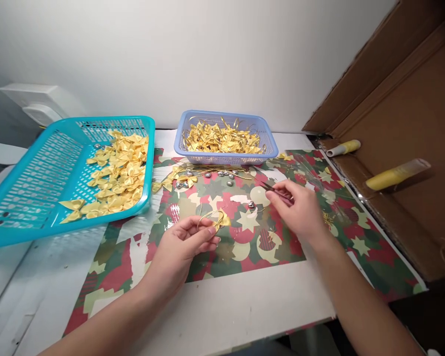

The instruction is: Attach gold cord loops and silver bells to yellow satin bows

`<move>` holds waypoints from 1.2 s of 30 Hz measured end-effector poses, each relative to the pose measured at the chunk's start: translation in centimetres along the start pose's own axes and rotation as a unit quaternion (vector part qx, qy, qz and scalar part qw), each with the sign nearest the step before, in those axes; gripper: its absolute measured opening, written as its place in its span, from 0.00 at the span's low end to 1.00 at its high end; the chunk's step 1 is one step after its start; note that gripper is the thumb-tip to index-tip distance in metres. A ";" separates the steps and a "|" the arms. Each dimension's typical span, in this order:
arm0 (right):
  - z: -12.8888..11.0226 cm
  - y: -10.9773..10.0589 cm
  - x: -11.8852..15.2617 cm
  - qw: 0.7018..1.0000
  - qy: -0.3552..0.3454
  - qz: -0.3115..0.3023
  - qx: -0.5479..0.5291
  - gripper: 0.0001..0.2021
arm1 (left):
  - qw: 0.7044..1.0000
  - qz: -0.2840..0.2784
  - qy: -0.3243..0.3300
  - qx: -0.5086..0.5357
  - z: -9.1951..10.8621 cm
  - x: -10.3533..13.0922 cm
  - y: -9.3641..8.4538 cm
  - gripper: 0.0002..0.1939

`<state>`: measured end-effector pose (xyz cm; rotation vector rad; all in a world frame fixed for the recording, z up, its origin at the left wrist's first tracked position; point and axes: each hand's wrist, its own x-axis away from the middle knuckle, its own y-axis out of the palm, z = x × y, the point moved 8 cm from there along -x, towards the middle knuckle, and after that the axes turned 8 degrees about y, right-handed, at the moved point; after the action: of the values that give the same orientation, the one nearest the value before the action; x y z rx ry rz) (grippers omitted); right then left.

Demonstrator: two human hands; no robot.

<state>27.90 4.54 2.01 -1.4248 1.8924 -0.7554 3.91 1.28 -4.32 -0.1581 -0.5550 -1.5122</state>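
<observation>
Between the thumb and fingers of my left hand [188, 238] is a yellow bow [224, 219] with a looped gold wire. My right hand [298, 207] is closed around small dark-tipped pliers [279, 194], which point to the upper left. A silver bell [251, 204] lies on the patterned sheet between the two hands. Farther back, several more silver bells [230, 183] lie in front of a bundle of gold wires [207, 169]. A few loose yellow bows [170, 179] are left of the bells.
A turquoise basket [150, 168] with yellow bows stands at the left. A blue-violet basket [225, 159] of wired bows sits at the back. Cardboard [400, 113] with two yellow-and-clear tubes [396, 175] borders the right side. A white plug [40, 112] is at the left wall.
</observation>
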 end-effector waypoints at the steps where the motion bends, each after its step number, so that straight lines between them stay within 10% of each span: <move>1: 1.1 -0.4 -0.7 0.999 0.023 0.002 0.045 0.10 | 1.000 -0.002 -0.003 0.003 0.0 0.0 0.0 0.12; 9: 4.5 -0.2 -1.8 0.982 0.068 -0.092 0.151 0.14 | 0.999 -0.017 -0.032 0.039 -0.1 -0.2 0.3 0.10; 16: 3.8 -4.0 -1.8 0.991 0.094 0.066 0.064 0.11 | 0.998 -0.004 -0.048 0.051 0.0 -0.2 0.3 0.07; 30: 4.9 -3.5 -1.6 0.981 0.103 -0.086 0.141 0.09 | 0.999 -0.019 0.044 0.001 1.3 -1.3 -0.2 0.12; 36: 4.6 -2.5 -1.1 0.970 0.128 -0.145 0.151 0.10 | 0.985 -0.026 0.147 -0.088 5.5 -3.1 0.5 0.16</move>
<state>33.21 4.71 1.23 -1.4762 1.6737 -1.3630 3.10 6.50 -0.79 -0.0543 -0.1913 -1.5997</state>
